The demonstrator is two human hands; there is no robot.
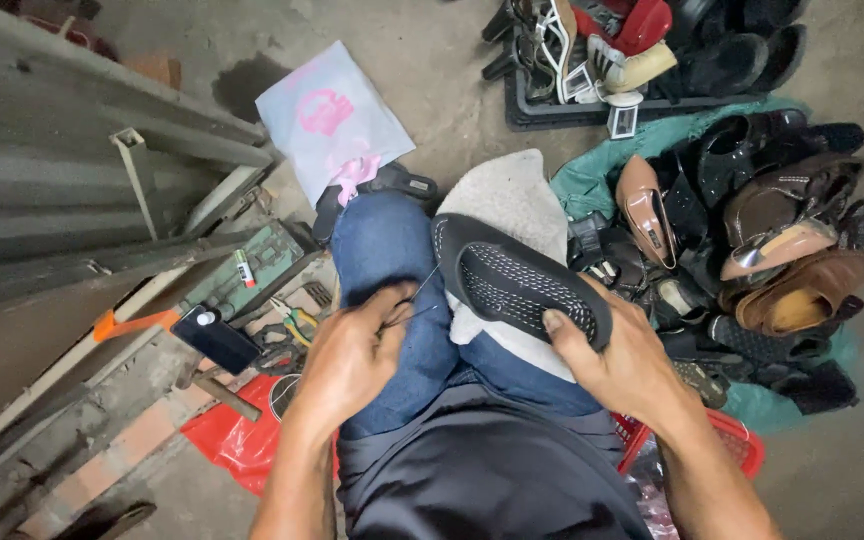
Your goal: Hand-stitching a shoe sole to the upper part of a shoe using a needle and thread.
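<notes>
A black shoe (512,278) lies sole-up across my knees, its tread dotted with white. It rests on a grey cloth (512,200) draped over my blue jeans. My right hand (617,355) grips the shoe's near end, thumb on the sole. My left hand (352,355) is closed on a thin thread (422,290) that runs up to the shoe's edge; whether it also holds a needle is too small to tell.
A pile of brown and black shoes (772,240) lies on a green sheet at right, more shoes in a black tray (602,60) at the top. At left stand metal shelves, a green toolbox (252,270), a black phone (214,338), pliers, a red bag and a white plastic bag (327,120).
</notes>
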